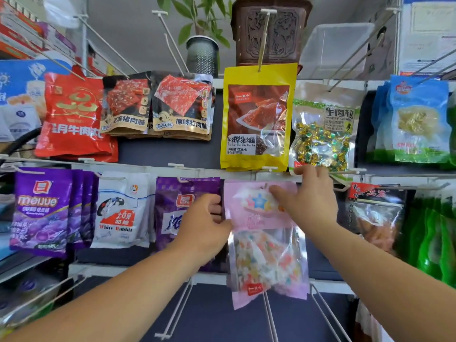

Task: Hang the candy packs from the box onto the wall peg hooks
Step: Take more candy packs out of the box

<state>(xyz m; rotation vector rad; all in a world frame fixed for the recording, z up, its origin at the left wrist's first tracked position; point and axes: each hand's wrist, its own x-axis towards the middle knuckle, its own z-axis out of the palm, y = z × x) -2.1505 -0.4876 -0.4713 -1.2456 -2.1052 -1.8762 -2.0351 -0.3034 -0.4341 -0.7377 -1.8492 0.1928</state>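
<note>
A pink candy pack with a clear lower window of pastel sweets hangs at the middle row of the wall, its top edge at a white peg hook. My left hand pinches the pack's left edge between thumb and fingers. My right hand grips the pack's upper right corner, the thumb across the front near the star print. The hang hole is blurred, so I cannot tell whether it sits on the hook. The box is out of view.
Other packs fill neighbouring hooks: a yellow pork-jerky bag and a beef-grain candy bag above, purple packs left, a dark snack bag right. Bare wire hooks jut out below toward me.
</note>
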